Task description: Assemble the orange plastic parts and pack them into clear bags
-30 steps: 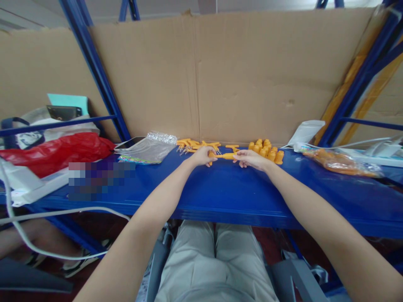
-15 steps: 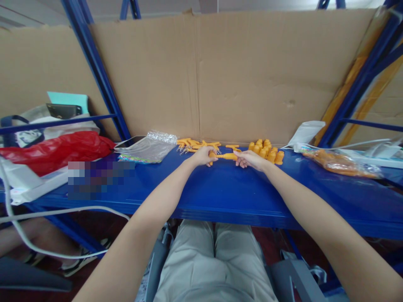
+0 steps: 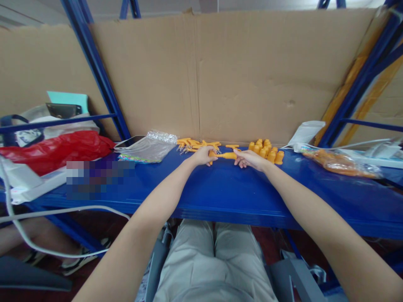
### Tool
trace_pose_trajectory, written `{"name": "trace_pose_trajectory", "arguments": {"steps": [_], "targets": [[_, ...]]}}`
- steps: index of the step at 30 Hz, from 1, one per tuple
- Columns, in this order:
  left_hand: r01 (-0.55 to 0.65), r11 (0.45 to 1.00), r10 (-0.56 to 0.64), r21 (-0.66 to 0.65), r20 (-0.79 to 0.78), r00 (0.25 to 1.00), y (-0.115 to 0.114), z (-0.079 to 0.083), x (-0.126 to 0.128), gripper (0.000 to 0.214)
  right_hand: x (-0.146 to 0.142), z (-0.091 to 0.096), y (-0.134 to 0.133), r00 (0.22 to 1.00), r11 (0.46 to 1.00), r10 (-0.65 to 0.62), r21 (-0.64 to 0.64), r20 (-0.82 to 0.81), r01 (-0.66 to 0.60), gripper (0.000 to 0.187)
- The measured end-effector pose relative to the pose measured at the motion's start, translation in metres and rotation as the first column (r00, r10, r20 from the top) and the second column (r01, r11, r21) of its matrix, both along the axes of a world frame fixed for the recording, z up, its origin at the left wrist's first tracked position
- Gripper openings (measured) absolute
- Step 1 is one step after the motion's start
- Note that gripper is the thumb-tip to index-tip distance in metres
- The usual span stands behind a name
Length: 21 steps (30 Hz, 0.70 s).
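Both my hands meet over the blue shelf top (image 3: 220, 193) on one small orange plastic piece (image 3: 226, 155). My left hand (image 3: 204, 155) is closed on its left end and my right hand (image 3: 248, 159) pinches its right end. Behind my left hand lies a heap of orange stick-shaped parts with small metal chains (image 3: 193, 145). Behind my right hand stands a cluster of orange cap-shaped parts (image 3: 267, 151).
A clear plastic bag (image 3: 151, 147) and a phone (image 3: 129, 143) lie to the left, with a red bag (image 3: 56, 152) further left. A white pouch (image 3: 307, 132) and a bag of orange parts (image 3: 341, 162) are on the right. Cardboard (image 3: 252, 75) backs the shelf. A white cable (image 3: 47, 214) hangs in front.
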<state>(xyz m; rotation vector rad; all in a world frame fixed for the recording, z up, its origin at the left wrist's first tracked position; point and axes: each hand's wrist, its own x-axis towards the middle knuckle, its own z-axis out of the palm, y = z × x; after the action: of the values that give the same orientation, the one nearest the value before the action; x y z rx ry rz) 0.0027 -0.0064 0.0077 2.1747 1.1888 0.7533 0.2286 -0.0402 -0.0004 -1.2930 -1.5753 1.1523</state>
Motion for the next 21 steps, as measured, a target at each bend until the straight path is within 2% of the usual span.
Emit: {"name": "trace_pose_trajectory", "arguments": {"steps": [7, 9, 12, 16, 21], "targets": [[-0.032, 0.999, 0.032, 0.014, 0.028, 0.999, 0.001, -0.001, -0.001, 0.021, -0.003, 0.003, -0.004, 0.998, 0.999, -0.034, -0.003, -0.052, 0.034, 0.007], [-0.026, 0.999, 0.025, 0.028, 0.048, 0.999, 0.002, -0.002, -0.001, 0.025, -0.003, 0.005, -0.005, 0.995, 0.998, -0.06, 0.01, -0.081, 0.061, 0.006], [-0.024, 0.997, 0.02, 0.069, 0.06, 0.998, 0.005, -0.004, -0.001, 0.028, -0.003, 0.007, -0.003, 0.988, 0.993, -0.095, 0.052, -0.122, 0.102, 0.014], [-0.04, 0.975, 0.034, 0.218, 0.029, 0.999, 0.011, -0.005, 0.0, 0.027, -0.002, 0.009, 0.0, 0.981, 0.984, -0.128, 0.103, -0.148, 0.145, 0.021], [-0.062, 0.876, 0.074, 0.479, -0.007, 0.997, 0.02, -0.009, 0.0, 0.024, 0.002, 0.008, 0.006, 0.973, 0.965, -0.136, 0.197, -0.184, 0.172, 0.016]]}}
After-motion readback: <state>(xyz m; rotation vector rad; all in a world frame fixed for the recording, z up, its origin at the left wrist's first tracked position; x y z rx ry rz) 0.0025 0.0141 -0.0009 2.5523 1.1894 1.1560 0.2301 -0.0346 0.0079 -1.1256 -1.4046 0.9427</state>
